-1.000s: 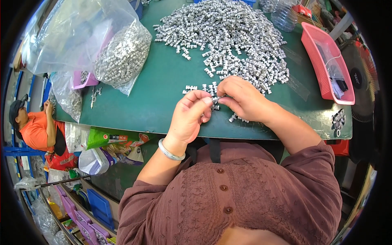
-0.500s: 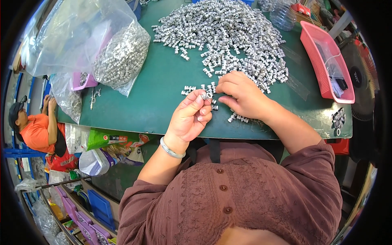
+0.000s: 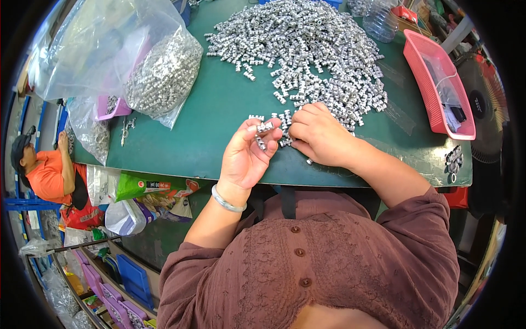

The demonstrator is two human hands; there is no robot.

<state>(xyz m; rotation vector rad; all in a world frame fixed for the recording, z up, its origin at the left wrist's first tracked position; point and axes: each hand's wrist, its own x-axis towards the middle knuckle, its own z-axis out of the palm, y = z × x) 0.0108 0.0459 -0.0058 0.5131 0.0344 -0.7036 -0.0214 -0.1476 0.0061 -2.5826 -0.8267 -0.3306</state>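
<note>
My left hand (image 3: 241, 159) is raised over the front edge of the table, palm turned up. Thumb and fingers pinch a small ridged metal sleeve (image 3: 265, 127), and a second metal sleeve (image 3: 261, 143) lies against the fingers below it. Close on its right, my right hand (image 3: 322, 136) rests low at the table with fingers curled in; whatever they hold is hidden. Between the hands stands a small cluster of the same sleeves (image 3: 285, 119), partly covered by the right fingers. Beyond them spreads a large heap of silvery sleeves (image 3: 307, 44).
On the green table (image 3: 230, 104), a clear bag of sleeves (image 3: 164, 77) lies at the left beside a purple bin (image 3: 116, 111). A pink basket (image 3: 466, 129) stands at the right, near a few dark metal parts (image 3: 453, 159). A co-worker in orange (image 3: 52, 175) is at the far left.
My left hand has opened slightly and tilted, now showing two sleeves. My right hand has shifted a little nearer, over sleeves by the table's front that were visible before.
</note>
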